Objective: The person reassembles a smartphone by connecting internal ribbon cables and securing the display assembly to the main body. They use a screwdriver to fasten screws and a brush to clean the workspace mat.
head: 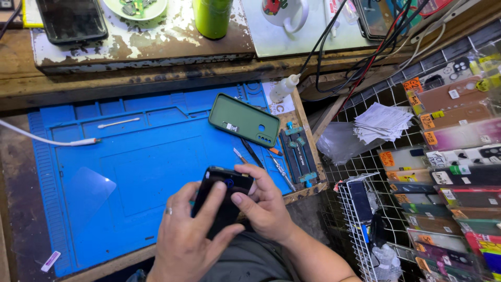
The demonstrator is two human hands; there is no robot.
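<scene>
Head view: both hands hold a dark phone (222, 196) over the near edge of the blue work mat (130, 172), back side up with its round camera ring showing. Left hand (190, 235) wraps the lower body, index finger laid along the back; right hand (263, 201) pinches the upper end, thumb pressed near the top corner. Phone is bare — the green case (242, 120) lies apart on the mat, inside facing up, nothing fitted in it. A clear film sheet (88, 190) sits loose on the mat to the left, not on any screen. Tweezers and small tools (261, 156) rest just beyond the phone, untouched. Cotton swab (117, 123) and white cable (47, 140) lie farther off. Judged: phone out of its case, casing and film still unapplied — screen side hidden.
</scene>
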